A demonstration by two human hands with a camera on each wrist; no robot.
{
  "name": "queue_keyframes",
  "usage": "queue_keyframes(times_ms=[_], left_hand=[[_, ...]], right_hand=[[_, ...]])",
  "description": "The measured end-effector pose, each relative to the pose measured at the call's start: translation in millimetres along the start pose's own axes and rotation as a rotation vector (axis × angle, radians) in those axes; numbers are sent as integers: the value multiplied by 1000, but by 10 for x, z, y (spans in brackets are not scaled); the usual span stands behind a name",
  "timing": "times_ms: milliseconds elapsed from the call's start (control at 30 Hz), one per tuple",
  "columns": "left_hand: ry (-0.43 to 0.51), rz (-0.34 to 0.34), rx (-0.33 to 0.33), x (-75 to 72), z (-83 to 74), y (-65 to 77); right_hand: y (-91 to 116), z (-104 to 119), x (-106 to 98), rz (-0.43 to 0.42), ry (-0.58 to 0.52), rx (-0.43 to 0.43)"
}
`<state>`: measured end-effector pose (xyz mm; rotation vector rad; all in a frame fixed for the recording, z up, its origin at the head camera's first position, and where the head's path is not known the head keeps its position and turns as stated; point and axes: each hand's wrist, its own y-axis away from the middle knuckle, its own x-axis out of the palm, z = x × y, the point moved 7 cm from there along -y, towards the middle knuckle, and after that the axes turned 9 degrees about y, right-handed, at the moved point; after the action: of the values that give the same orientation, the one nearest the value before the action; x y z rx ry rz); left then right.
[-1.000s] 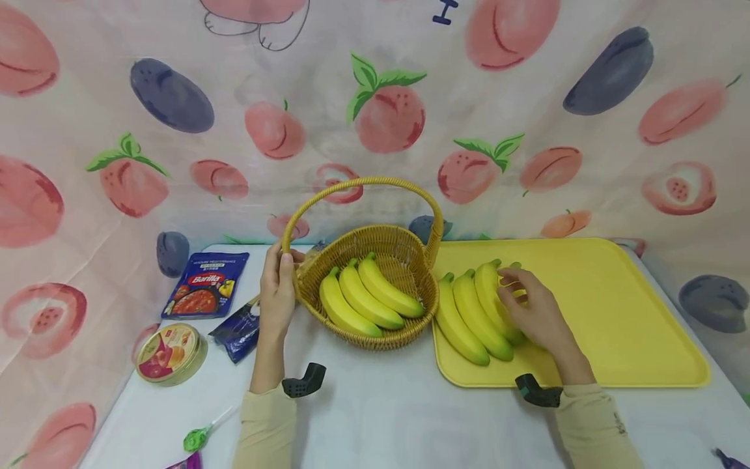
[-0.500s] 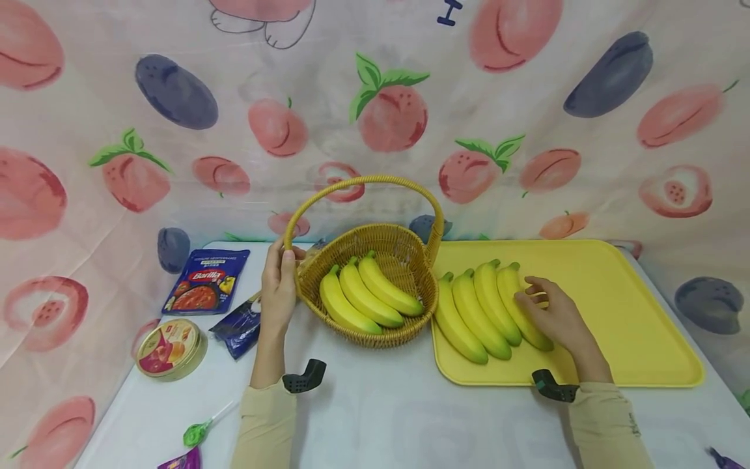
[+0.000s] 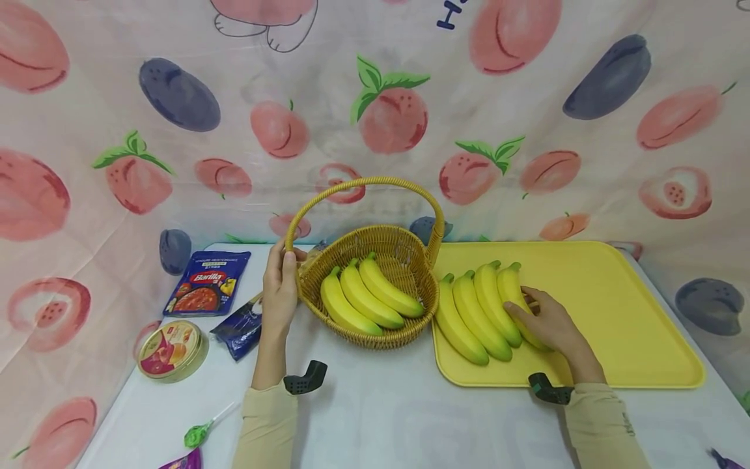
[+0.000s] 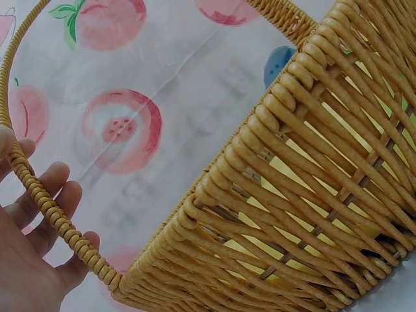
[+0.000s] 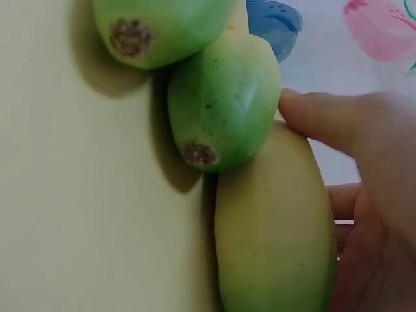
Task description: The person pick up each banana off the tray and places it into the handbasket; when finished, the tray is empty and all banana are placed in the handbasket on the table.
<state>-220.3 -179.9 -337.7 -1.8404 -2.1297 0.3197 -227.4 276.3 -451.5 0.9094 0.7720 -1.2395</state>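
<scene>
My left hand [image 3: 280, 290] holds the lower left end of the handle [image 4: 49, 208] of a yellow wicker basket [image 3: 310, 312], fingertips behind the handle and thumb in front. Inside the basket lie three yellow bananas [image 3: 363, 299] with green tips. Right of it, several more bananas [image 3: 463, 312] lie side by side on a yellow tray [image 3: 633, 312]. My right hand [image 3: 547, 319] is at the rightmost banana [image 5: 273, 221], thumb over its near left side and fingers along its right side. In the right wrist view, a neighbouring green-tipped banana [image 5: 224, 104] sits close by the thumb.
Left of the basket are a blue sauce pouch [image 3: 208, 283], a dark blue packet [image 3: 237, 332] partly behind my left hand, and a round tin [image 3: 171, 352]. A green lollipop [image 3: 198, 434] and a purple wrapper [image 3: 184, 459] lie nearer. A fruit-patterned cloth [image 3: 375, 163] hangs behind.
My right hand first drew back to the right, uncovering the rightmost banana, then came in left with its thumb across that banana. My left hand stays on the basket handle.
</scene>
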Motion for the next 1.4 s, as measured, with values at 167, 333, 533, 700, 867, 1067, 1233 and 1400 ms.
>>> queue_keyframes(times_ms=[167,333,533,700,867,1067,1233,1400], left_hand=[[-13,1,-4,-5,-7,9],[-18,-1,-13,-6,-5,12],[-11,2,-10,-7,2,4],[-21,1,-1,-15,4,1],[-27,4,8,-16,2,-5],[-22,6,4,-11,7,-2],[-21,6,2,-6,-1,-3],[-29,4,-2,-4,-5,0]], right_hand=[[21,17,-34,-2,-10,-8],[29,0,-66,-19,-41,-2],[45,12,-99,-35,-68,8],[52,29,-129,-52,-94,7],[65,57,-173,-78,-128,-12],[92,135,-207,-91,-126,-43],[124,257,-235,-112,-107,-81],[167,417,-268,-129,-78,-135]])
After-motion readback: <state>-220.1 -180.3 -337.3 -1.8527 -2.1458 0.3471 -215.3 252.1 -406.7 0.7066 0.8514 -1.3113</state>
